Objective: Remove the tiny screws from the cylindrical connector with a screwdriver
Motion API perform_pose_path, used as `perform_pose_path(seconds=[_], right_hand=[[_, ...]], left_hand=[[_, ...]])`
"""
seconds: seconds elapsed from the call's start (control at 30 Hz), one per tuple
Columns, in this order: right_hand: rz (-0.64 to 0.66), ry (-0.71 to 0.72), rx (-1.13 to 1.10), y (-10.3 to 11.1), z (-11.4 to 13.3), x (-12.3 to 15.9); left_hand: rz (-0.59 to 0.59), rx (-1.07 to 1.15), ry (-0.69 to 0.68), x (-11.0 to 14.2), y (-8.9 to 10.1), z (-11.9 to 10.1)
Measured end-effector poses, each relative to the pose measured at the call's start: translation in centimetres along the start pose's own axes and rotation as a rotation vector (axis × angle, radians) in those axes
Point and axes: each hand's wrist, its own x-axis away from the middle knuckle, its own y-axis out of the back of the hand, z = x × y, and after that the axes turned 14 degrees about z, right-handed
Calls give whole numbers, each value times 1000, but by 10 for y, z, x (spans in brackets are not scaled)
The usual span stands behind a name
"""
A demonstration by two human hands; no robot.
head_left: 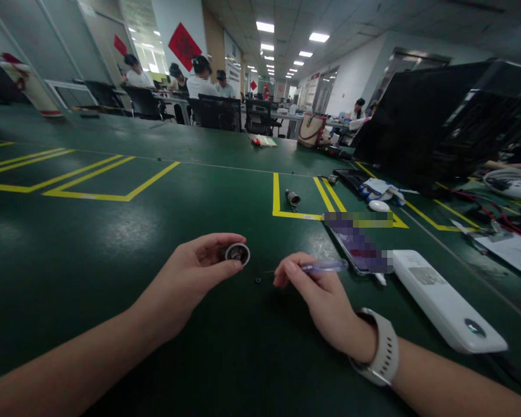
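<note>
My left hand (195,263) is closed around a round metal connector shell (238,255), its hollow open end turned up toward me. Some parts show inside the shell, too dark to make out. Between thumb and fingers, my right hand (315,289) grips a small screwdriver with a clear purple handle (325,266). Its thin shaft points left toward a tiny dark ring (257,280) lying on the green table (156,231), apart from the tip. The shell is held just above the table, to the left of the screwdriver.
Another metal connector (292,197) lies inside yellow tape lines. To the right are a phone (358,243), a white power bank (447,301), a white-and-blue glove (381,190) and a small white case (378,205). A black monitor (429,116) stands behind them. Several people sit in the background.
</note>
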Motion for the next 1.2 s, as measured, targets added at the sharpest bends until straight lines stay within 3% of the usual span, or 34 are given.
perform_pose_path(seconds=[0.07,0.2,0.33,0.57,0.77,0.9,1.03,1.2], right_hand=[[42,-115,-159,2,-7,-6],[73,-164,-228,2,-13,-12],[107,-163,-158,0,-10,-11],[94,-104,179,-2,-11,-4],[70,-82,93,-4,-17,-3],[0,65,-64,-3,-10,1],[-24,306,103,-2,4,8],[73,419,298,-5,8,8]], left_hand=[[17,38,13,0,2,-2],[43,141,-7,0,2,-2],[65,230,-30,-1,0,1],[135,274,-63,-5,2,6],[98,238,-26,-5,3,4],[68,187,2,-6,2,4],[86,156,11,-7,2,8],[127,78,-24,-5,1,14]])
